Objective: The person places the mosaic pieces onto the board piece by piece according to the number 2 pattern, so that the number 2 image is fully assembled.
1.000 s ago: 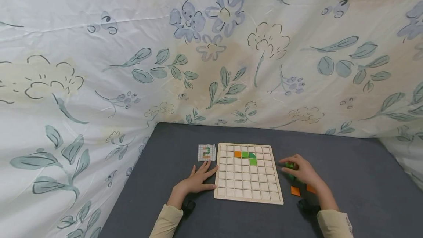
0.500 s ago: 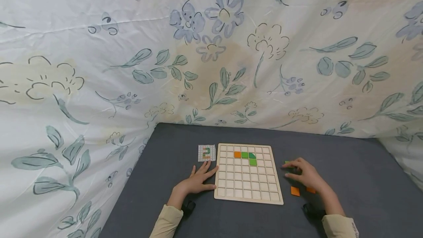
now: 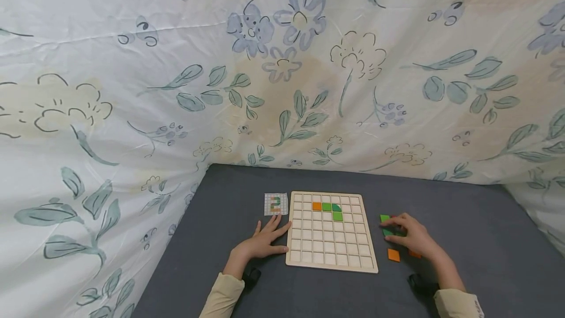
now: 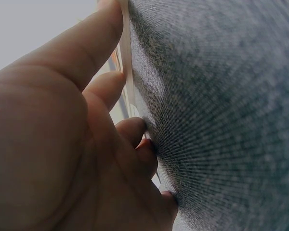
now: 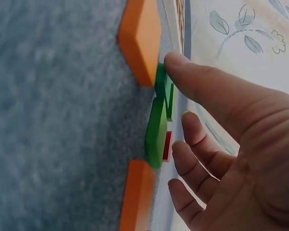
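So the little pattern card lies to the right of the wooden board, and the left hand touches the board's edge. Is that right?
Not quite: the pattern card lies to the left of the wooden board, as the head view shows. The rest holds: the left hand touches the board's edge.

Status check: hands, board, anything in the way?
Left hand touching board at left edge. Right hand over loose green tiles, contact unclear. Four pieces on board; nothing seen blocking it.
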The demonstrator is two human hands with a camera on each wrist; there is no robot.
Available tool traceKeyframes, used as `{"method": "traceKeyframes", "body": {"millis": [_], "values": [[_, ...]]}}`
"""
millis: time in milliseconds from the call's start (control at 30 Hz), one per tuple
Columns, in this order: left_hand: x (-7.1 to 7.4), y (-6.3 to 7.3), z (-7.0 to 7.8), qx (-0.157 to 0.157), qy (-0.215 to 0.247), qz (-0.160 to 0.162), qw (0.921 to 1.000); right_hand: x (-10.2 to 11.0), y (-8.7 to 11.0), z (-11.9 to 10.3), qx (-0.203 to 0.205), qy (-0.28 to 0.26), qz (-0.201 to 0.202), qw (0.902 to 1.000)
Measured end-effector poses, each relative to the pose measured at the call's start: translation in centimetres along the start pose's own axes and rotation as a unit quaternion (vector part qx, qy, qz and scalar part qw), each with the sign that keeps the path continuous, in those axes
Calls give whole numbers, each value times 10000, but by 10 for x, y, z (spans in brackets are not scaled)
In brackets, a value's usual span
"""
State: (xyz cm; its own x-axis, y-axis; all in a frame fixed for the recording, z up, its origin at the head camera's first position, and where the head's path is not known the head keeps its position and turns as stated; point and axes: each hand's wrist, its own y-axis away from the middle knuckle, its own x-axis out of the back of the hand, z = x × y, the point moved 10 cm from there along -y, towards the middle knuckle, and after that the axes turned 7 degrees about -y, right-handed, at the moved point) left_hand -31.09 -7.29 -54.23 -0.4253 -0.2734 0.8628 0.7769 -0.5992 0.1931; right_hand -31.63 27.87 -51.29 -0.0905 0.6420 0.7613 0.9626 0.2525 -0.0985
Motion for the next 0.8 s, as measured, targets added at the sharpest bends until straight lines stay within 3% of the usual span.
{"method": "traceKeyframes", "body": {"millis": [367,800], "values": [[-2,0,-1,54,-22,-4,10000,4,5,8,-296,51,-36,9995],[0,0,0,-26,-33,-25,10000,6,10,13,-362,148,-44,9992]]}}
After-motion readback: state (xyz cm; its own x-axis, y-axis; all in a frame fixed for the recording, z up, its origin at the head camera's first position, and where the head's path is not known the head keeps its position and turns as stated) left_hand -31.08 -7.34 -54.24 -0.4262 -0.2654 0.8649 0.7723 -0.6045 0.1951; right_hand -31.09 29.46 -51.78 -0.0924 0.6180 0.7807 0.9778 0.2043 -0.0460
